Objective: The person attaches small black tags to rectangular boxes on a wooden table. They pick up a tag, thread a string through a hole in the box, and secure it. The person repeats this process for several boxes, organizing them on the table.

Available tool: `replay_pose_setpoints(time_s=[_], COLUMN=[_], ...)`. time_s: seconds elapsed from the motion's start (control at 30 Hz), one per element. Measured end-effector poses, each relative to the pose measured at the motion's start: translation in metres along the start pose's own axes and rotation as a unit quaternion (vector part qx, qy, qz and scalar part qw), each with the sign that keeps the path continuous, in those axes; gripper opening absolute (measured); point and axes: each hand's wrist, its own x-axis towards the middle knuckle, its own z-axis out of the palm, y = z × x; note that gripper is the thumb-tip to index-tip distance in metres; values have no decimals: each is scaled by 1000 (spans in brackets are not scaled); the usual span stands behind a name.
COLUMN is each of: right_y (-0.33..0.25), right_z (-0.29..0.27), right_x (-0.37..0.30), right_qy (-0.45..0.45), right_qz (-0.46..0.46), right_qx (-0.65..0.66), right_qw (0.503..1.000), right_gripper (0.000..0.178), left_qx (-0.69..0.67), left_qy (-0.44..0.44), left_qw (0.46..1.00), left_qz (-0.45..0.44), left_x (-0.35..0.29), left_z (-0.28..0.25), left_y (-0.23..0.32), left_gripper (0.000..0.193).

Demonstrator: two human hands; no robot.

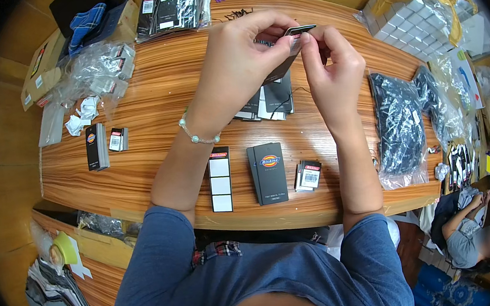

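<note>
Above the middle of the table my left hand (pixel 249 48) is closed on dark hang tags (pixel 280 70), pinching them near their upper end between thumb and fingers. My right hand (pixel 334 60) meets that end with thumb and fingertips pressed together; what it pinches is too small to make out. Beneath the hands lies a pile of black and white tags (pixel 278 98) with a thin black string across it. Nearer to me are a strip with white panels (pixel 220 179), a stack of dark hang tags (pixel 270 173) and a stack of small barcode labels (pixel 308 176).
More tag stacks (pixel 96 147) and crumpled paper (pixel 81 115) sit at left, below clear plastic bags (pixel 108 69). Bagged tags (pixel 173 8) lie at the back. A dark plastic-wrapped package (pixel 399 128) and a wrapped block of white boxes (pixel 412 13) stand right. Another person (pixel 466 240) sits at lower right.
</note>
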Motion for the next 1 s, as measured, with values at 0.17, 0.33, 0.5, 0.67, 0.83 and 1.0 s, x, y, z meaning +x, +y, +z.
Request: replay_pose_setpoints(time_s=[0.17, 0.33, 0.5, 0.67, 0.83, 1.0], right_y=[2, 2, 12, 18, 13, 23], right_z=[1, -11, -16, -17, -16, -18], right_x=[-1, 8, 16, 14, 14, 14], right_qy=[0, -49, -1, -101, -127, -156], right_qz=[-11, 26, -80, 24, 197, 272], right_qx=[-23, 44, -27, 62, 294, 403], right_qw=[1000, 998, 996, 993, 927, 860], right_gripper=[10, 15, 18, 20, 15, 16], left_qx=[39, 20, 4, -2, 164, 211], left_qy=[2, 2, -36, -33, 41, 38], left_qw=[999, 1000, 999, 999, 973, 939], left_qz=[9, 15, 20, 7, 160, 271], left_x=[-2, 0, 3, 3, 3, 5], left_z=[2, -1, -6, -4, 0, 2], left_y=[2, -1, -5, -9, -3, -5], left_gripper=[21, 21, 20, 19, 17, 19])
